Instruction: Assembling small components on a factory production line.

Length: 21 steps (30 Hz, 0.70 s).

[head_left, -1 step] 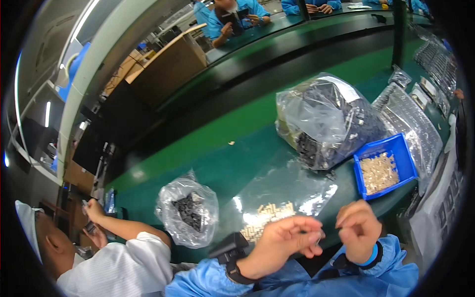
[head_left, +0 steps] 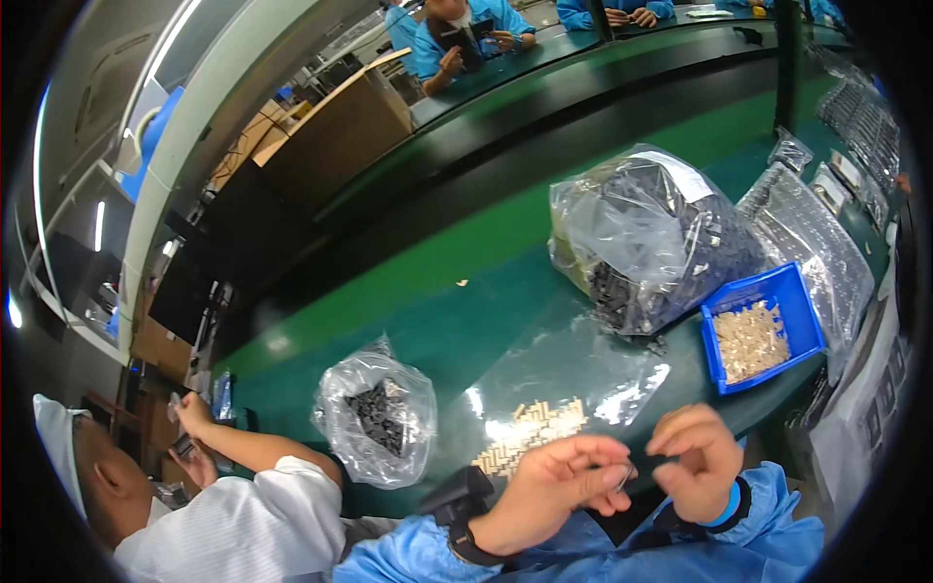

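My left hand (head_left: 559, 491) is closed, pinching a small shiny piece (head_left: 627, 474) between thumb and fingertips; its kind is too small to tell. Just to the right, my right hand (head_left: 698, 464) is curled, with thumb and forefinger apart and nothing visible between them. Beyond my left hand, many small cream-coloured pieces (head_left: 533, 428) lie in slanting rows on a clear plastic sheet (head_left: 544, 367). A blue bin (head_left: 717, 361) holding loose cream-coloured pieces (head_left: 750, 340) stands beyond my right hand.
A large clear bag of black parts (head_left: 651, 238) stands behind the bin. A smaller open bag of black pieces (head_left: 379, 416) sits left of the sheet. Clear packaging (head_left: 812, 257) lies at the right. A co-worker in white (head_left: 228, 515) is at my left; people in blue sit across.
My right thumb and forefinger have moved apart. The left hand still pinches the small piece. The whole view has shifted slightly.
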### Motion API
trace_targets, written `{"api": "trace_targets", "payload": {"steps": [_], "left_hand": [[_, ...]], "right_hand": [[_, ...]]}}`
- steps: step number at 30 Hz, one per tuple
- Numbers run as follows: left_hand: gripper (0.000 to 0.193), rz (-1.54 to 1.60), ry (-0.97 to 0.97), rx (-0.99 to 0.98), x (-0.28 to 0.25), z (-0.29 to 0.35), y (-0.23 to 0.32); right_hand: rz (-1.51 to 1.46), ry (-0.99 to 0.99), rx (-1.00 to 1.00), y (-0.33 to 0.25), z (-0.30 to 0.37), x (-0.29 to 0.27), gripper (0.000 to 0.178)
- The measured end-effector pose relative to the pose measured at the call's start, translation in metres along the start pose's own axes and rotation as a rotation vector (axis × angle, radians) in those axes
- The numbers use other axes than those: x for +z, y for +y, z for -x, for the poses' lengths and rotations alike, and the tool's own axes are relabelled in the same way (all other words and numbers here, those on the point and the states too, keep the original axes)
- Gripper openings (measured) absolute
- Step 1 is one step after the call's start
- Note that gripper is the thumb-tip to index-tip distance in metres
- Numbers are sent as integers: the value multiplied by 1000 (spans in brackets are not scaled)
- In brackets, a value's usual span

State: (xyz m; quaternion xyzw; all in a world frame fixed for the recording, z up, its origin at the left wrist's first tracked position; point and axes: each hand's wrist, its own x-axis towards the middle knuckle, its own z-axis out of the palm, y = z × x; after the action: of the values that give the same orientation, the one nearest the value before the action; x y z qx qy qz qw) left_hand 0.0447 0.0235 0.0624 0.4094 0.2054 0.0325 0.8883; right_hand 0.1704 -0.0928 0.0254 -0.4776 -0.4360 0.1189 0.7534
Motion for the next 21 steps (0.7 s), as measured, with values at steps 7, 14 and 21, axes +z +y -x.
{"api": "trace_targets", "payload": {"steps": [7, 14, 21], "left_hand": [[20, 401, -4, -11, -20, 24, -36], [25, 331, 18, 40, -27, 26, -33], [29, 247, 109, 68, -21, 21, -40]], "right_hand": [[-12, -258, 20, 1, 5, 18, 43], [143, -252, -10, 3, -4, 19, 26], [121, -284, 156, 13, 2, 15, 31]]}}
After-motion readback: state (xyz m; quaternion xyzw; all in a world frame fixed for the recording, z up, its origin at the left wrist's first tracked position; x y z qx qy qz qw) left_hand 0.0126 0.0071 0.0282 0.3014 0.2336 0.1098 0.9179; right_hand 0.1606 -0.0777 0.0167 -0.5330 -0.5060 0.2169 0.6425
